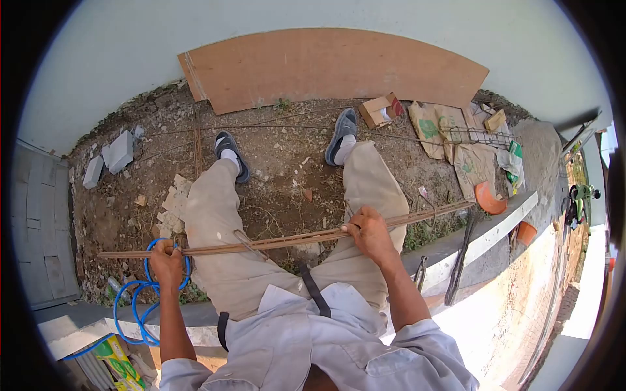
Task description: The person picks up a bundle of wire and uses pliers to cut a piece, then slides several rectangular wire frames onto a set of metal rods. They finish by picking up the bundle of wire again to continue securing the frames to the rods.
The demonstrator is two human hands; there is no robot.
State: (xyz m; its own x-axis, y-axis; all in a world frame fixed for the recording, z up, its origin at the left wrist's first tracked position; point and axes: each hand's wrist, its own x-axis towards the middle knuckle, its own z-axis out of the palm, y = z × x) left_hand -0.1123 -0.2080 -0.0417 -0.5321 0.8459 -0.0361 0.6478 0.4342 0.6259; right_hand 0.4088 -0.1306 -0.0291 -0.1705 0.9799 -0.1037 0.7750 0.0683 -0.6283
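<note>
A bundle of thin rusty rods (300, 242) lies across my thighs, reaching past both knees. My left hand (167, 263) is closed round the bundle near its left end, beside a loop of blue hose (138, 301). Right of the middle, my right hand (370, 232) pinches the rods over my other thigh. A short bent wire (250, 245) sits around or against the bundle between my hands; how it is fastened is too small to tell.
A plywood sheet (326, 68) leans on the wall ahead. Grey blocks (119, 152) lie at the left. Paper sacks (474, 166), a cardboard box (378, 112) and an orange bowl-shaped piece (489, 199) are at the right. Beneath me runs a concrete ledge (502, 223).
</note>
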